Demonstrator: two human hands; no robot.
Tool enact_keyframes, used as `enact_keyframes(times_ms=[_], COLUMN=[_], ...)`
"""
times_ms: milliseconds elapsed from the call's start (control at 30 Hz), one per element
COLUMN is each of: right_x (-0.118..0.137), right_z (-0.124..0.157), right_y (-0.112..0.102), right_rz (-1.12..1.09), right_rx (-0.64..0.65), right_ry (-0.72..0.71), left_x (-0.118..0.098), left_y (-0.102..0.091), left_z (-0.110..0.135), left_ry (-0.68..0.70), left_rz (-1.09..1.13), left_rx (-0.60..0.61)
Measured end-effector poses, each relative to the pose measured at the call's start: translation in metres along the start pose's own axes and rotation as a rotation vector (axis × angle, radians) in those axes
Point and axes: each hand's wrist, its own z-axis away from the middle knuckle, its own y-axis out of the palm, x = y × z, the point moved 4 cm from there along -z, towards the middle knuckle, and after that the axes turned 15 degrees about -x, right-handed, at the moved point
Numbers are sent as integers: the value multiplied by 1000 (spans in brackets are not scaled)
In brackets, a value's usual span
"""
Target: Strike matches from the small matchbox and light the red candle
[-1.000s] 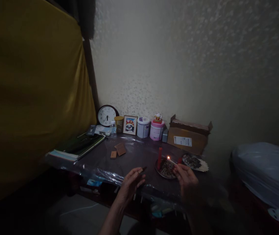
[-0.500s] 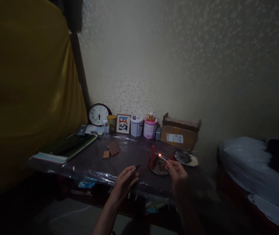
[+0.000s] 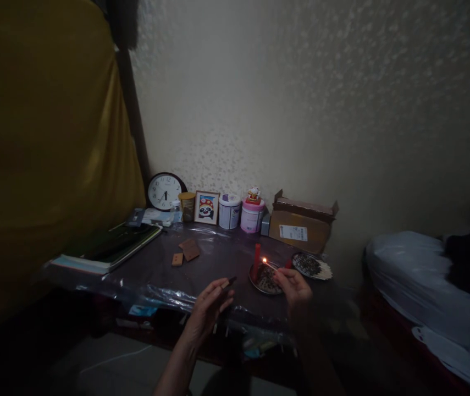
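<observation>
My right hand (image 3: 296,287) pinches a burning match (image 3: 271,265), its flame just right of the upright red candle (image 3: 256,259). The candle stands on the left side of a round metal plate (image 3: 268,292) with dark bits in it. Another red candle (image 3: 288,264) shows partly behind my right fingers. My left hand (image 3: 210,307) is held at the table's front edge, left of the plate. Between its thumb and fingers sits a small flat piece (image 3: 228,282), tan with a dark end; its kind is unclear.
A second plate (image 3: 307,265) holds dark bits and several unlit matches (image 3: 324,270). Small brown pieces (image 3: 189,249) lie left on the plastic-covered table (image 3: 144,275). Behind stand a clock (image 3: 166,191), a framed panda picture (image 3: 206,208), tubs (image 3: 230,212) and a cardboard box (image 3: 300,225).
My right hand has moved slightly left with the burning match, so the flame is closer to the candle. The left hand has stayed almost where it was.
</observation>
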Motion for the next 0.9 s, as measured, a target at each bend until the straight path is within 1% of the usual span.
enact_keyframes(times_ms=[233, 500, 633, 900], right_x=[-5, -6, 0, 21], right_z=[-11, -24, -27, -31], right_y=[3, 1, 3, 11], right_rz=[99, 170, 208, 271], right_rx=[-26, -13, 9, 49], right_ry=[-93, -151, -192, -271], left_x=[5, 3, 2, -2], left_y=[-1, 5, 6, 8], left_z=[-4, -4, -4, 1], left_ry=[-4, 1, 2, 10], left_rz=[-2, 19, 32, 38], left_rx=[-4, 42, 37, 45])
